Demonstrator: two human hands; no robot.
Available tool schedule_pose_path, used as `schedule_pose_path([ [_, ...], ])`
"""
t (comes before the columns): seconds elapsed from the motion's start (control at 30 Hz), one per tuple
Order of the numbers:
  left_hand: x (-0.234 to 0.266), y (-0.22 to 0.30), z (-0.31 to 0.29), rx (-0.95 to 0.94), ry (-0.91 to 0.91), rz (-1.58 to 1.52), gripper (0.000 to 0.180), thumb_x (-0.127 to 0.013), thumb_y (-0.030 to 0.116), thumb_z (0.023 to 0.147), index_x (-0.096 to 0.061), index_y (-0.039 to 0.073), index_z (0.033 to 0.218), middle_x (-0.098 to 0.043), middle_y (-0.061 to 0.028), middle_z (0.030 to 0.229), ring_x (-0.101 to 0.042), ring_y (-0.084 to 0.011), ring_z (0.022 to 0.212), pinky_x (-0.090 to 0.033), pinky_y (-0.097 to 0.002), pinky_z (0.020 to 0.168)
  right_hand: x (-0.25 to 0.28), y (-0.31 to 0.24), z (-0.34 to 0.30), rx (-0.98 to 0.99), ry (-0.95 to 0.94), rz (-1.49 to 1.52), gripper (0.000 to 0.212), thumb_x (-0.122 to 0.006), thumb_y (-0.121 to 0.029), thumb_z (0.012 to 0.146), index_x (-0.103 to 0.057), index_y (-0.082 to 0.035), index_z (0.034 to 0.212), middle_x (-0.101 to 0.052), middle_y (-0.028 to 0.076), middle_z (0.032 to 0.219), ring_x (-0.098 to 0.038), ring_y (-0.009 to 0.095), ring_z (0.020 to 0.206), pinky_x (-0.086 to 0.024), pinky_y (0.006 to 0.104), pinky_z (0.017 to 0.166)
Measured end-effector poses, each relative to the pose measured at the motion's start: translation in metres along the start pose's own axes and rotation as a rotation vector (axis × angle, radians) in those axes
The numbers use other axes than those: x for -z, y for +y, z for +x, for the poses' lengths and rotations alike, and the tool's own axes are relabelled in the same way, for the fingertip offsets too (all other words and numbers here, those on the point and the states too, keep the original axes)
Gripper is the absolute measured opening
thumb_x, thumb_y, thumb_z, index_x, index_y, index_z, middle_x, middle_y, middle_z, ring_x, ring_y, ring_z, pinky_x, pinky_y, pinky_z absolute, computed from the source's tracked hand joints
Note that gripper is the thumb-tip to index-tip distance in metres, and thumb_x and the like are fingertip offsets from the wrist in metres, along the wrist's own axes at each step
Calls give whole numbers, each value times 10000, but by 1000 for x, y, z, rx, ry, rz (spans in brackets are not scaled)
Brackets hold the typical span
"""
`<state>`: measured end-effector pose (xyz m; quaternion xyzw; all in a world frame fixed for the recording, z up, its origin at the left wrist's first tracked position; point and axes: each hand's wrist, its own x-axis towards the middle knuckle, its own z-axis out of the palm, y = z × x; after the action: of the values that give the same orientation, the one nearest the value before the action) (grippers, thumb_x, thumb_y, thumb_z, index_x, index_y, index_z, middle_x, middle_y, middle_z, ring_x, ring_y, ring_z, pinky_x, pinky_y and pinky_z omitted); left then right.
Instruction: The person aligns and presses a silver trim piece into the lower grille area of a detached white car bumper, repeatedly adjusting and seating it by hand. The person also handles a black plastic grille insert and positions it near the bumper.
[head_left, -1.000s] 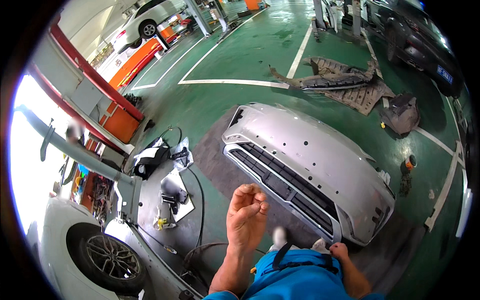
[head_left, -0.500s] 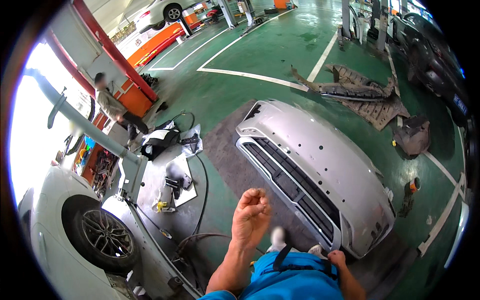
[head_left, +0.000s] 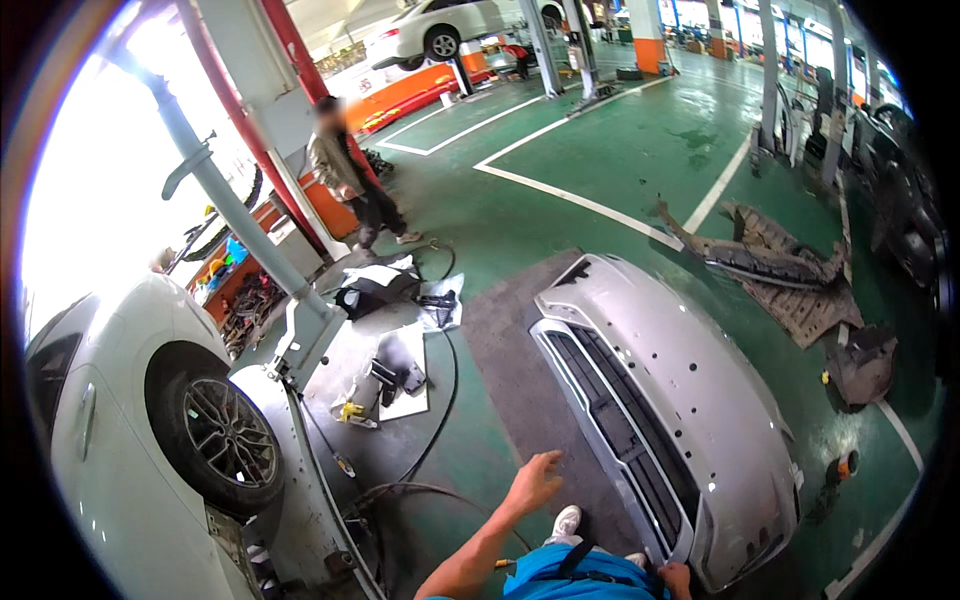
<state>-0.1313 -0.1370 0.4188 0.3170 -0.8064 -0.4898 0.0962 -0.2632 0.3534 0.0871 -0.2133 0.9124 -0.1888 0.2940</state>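
Observation:
A silver car bumper [head_left: 700, 400] with a dark grille [head_left: 620, 425] lies on the floor in front of me to the right, its surface dotted with small dark holes. My left hand [head_left: 535, 483] is held over the floor left of the grille, fingers apart and pointing right, with nothing in it. Low at my right side, my right hand [head_left: 677, 577] is closed beside the bumper's near corner. Whether it grips anything there is hidden.
A white car [head_left: 130, 400] and a lift post [head_left: 215, 200] stand on the left. A person [head_left: 345, 170] walks beyond a white board [head_left: 405, 385] with parts. A hose [head_left: 452, 400] crosses the floor. A dirty undertray [head_left: 790, 300] lies at far right.
My left hand has dropped lower and its curled fingers have spread. My view has turned left and up, so the bumper appears lower and further right. The other person has stepped along.

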Motion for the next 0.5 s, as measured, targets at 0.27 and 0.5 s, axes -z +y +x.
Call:
schedule_pose_path([
  [0.27,21,-7,16,189,256,25,325,-663,252,876,-725,19,1095,-737,-153,893,-719,-261,835,-557,-374,763,42,-63,-5,49,-277,-193,530,-389,-460,947,-702,-74,1132,-680,224,1163,-604,451,1111,-445,532,977],
  [0.5,73,-57,44,265,296,35,326,-674,268,880,-737,6,1062,-730,-98,800,-684,-169,678,-539,-332,661,42,-62,-8,-42,-275,-106,506,-449,-479,933,-729,-84,1081,-698,203,1134,-623,415,1097,-457,514,961],
])
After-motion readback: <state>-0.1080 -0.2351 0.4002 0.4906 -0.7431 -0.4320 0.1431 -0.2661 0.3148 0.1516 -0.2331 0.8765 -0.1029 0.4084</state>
